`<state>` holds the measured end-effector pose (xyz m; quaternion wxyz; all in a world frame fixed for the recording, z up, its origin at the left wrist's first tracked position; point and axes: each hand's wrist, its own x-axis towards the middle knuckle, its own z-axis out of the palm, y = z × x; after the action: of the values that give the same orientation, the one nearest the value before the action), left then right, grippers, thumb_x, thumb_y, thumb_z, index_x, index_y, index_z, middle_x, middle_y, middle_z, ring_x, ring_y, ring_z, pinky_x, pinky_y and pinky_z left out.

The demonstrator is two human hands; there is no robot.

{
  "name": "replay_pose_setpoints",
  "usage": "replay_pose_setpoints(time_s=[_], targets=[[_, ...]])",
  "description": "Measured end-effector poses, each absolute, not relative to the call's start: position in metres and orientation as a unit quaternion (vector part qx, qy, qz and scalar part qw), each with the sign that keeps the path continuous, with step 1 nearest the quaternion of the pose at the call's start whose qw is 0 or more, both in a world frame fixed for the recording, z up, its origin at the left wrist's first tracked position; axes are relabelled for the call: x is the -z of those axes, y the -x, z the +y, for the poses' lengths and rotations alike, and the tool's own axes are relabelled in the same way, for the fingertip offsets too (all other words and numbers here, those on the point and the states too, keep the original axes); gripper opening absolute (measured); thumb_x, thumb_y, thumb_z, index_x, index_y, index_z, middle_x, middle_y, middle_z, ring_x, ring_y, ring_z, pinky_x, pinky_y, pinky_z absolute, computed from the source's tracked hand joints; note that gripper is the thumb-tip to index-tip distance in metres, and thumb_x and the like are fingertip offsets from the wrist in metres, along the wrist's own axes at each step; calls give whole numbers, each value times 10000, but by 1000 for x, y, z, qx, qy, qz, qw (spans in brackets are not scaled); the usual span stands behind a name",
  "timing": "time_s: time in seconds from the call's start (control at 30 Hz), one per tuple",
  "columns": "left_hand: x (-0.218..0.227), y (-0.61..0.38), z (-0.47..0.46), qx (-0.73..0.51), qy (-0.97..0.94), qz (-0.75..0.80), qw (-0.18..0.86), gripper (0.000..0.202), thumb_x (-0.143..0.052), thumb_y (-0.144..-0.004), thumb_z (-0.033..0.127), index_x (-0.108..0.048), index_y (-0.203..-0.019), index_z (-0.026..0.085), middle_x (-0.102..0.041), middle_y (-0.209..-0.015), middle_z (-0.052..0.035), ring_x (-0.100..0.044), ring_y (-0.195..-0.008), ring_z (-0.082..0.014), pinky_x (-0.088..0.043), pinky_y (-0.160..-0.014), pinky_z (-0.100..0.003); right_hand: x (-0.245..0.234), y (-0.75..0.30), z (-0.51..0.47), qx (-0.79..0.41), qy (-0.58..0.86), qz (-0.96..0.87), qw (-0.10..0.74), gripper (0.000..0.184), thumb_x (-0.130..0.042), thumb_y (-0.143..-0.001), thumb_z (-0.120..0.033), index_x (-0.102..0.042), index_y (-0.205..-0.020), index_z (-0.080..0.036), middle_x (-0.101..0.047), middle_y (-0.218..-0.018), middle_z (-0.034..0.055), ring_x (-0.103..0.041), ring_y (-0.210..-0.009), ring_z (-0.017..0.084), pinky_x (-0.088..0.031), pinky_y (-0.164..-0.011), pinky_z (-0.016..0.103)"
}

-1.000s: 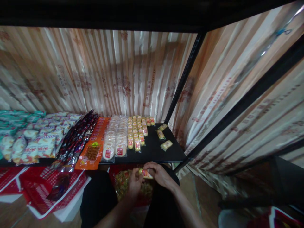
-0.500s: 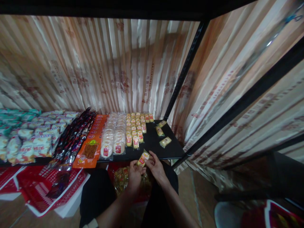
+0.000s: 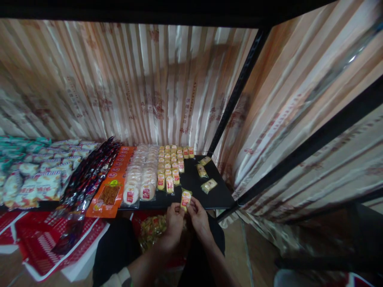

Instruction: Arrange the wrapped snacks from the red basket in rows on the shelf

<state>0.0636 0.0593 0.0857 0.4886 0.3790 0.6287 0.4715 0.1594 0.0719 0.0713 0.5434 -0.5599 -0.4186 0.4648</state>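
Note:
A small yellow snack packet with a red label point(image 3: 186, 199) is pinched between both my hands at the front edge of the black shelf point(image 3: 214, 195). My left hand point(image 3: 172, 225) grips its lower left side. My right hand point(image 3: 199, 219) holds its right side. Just behind it lie rows of the same yellow packets point(image 3: 171, 167), and three loose yellow packets point(image 3: 205, 172) lie to the right. Below my hands, a bag of more yellow packets point(image 3: 151, 230) rests on my lap.
Left of the yellow rows lie round white cakes point(image 3: 140, 177), orange packets point(image 3: 112, 187), dark red packets point(image 3: 89, 177) and white-and-green packs point(image 3: 32, 175). Red baskets point(image 3: 48, 243) sit on the floor at lower left. A black shelf post point(image 3: 236, 91) and striped plastic sheeting close in the right.
Both hands rose from my lap to the shelf's front edge with the yellow packet, turning it upright. The view shifted slightly.

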Motion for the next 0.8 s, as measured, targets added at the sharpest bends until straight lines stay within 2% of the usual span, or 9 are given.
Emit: replay_pose_setpoints(time_s=[0.17, 0.3, 0.37, 0.53, 0.8], targets=[[-93, -71, 79, -381, -449, 694, 414, 211, -476, -713, 145, -629, -858, 129, -587, -953, -102, -557, -900, -177, -411, -840, -259, -74, -171, 91, -453, 561, -442, 533, 360, -577, -658, -335, -559, -983, -179, -675, -898, 72, -632, -823, 199, -499, -767, 330], [-95, -81, 91, -374, -490, 673, 408, 382, -441, -710, 85, -547, -1076, 106, -565, -1056, -122, -537, -986, -171, -406, -877, -258, -74, -178, 109, -429, 575, -463, 520, 374, -538, -667, -330, -554, -1006, -172, -676, -893, 73, -636, -814, 198, -494, -778, 335], [-95, -86, 96, -396, -505, 655, 398, 432, -420, -708, 64, -508, -1128, 119, -551, -1109, -117, -525, -1027, -162, -396, -907, -258, -71, -182, 119, -403, 588, -477, 515, 374, -516, -679, -333, -555, -1014, -172, -674, -898, 73, -635, -823, 196, -489, -794, 339], [-98, -95, 111, -422, -516, 613, 424, 453, -411, -680, 39, -508, -1114, 127, -536, -1149, -114, -570, -937, -135, -429, -890, -254, -65, -187, 144, -348, 614, -502, 500, 355, -483, -692, -309, -560, -1009, -169, -672, -894, 78, -630, -831, 203, -489, -787, 350], [-103, -100, 140, -460, -482, 606, 435, 337, -472, -711, 127, -579, -1027, 175, -582, -1150, -77, -513, -1097, -180, -350, -1000, -313, -61, -179, 187, -351, 592, -518, 508, 412, -465, -686, -304, -532, -1067, -165, -652, -930, 77, -619, -805, 182, -499, -751, 325]])
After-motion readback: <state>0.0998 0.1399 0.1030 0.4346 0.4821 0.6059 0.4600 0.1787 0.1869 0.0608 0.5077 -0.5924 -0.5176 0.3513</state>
